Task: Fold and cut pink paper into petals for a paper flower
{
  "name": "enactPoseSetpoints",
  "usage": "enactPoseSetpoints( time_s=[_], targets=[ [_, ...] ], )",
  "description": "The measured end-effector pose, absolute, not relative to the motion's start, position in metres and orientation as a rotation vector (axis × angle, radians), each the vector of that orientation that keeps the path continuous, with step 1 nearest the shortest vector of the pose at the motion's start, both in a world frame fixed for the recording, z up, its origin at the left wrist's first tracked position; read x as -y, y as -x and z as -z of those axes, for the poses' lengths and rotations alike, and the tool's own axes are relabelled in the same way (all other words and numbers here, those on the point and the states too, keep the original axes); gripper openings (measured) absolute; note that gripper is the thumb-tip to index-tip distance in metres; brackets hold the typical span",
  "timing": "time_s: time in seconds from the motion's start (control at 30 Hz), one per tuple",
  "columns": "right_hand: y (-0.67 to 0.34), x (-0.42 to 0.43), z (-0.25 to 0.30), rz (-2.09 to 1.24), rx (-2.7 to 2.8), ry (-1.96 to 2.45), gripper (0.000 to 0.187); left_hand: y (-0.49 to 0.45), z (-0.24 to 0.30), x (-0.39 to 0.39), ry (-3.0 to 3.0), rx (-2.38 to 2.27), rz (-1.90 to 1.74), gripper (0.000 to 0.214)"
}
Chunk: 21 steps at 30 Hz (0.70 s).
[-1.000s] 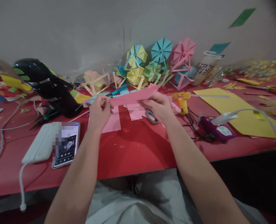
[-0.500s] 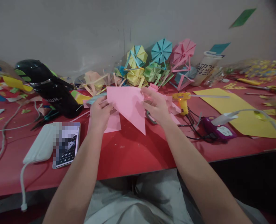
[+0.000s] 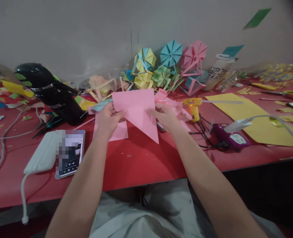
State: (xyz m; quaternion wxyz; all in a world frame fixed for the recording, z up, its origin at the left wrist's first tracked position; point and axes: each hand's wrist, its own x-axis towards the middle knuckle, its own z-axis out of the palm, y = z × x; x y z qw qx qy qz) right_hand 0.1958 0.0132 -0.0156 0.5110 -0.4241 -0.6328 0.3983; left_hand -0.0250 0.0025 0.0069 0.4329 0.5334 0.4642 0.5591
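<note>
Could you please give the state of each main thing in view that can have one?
Pink sheet: held up
Left hand: closed on pink sheet
Right hand: closed on pink sheet
Glue gun: orange light lit
Phone: switched on
Black bottle: capped
Large yellow sheet: lying flat

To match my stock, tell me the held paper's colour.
The held paper is plain pink, clearest in the head view.

I see a pink paper (image 3: pixel 139 110), smooth and almost flat. It has a straight top and one sharp corner pointing down. It's up above the red table (image 3: pixel 141 168), between the left hand (image 3: pixel 108 119) and right hand (image 3: pixel 165 116), pinched by both.
</note>
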Motion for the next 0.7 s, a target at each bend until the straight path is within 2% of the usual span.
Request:
enactPoseSetpoints(
  time_s=[0.37,0.7],
  targets=[
    [-0.197,-0.006,0.002,-1.321,1.211,0.867,0.031,0.027,-0.017,0.001,-1.143,-0.999,-1.389,0.028],
    [-0.193,0.001,-0.01,-1.343,1.154,0.886,0.014,0.029,-0.021,0.005,-1.076,-0.884,-1.353,0.011]
  ],
)
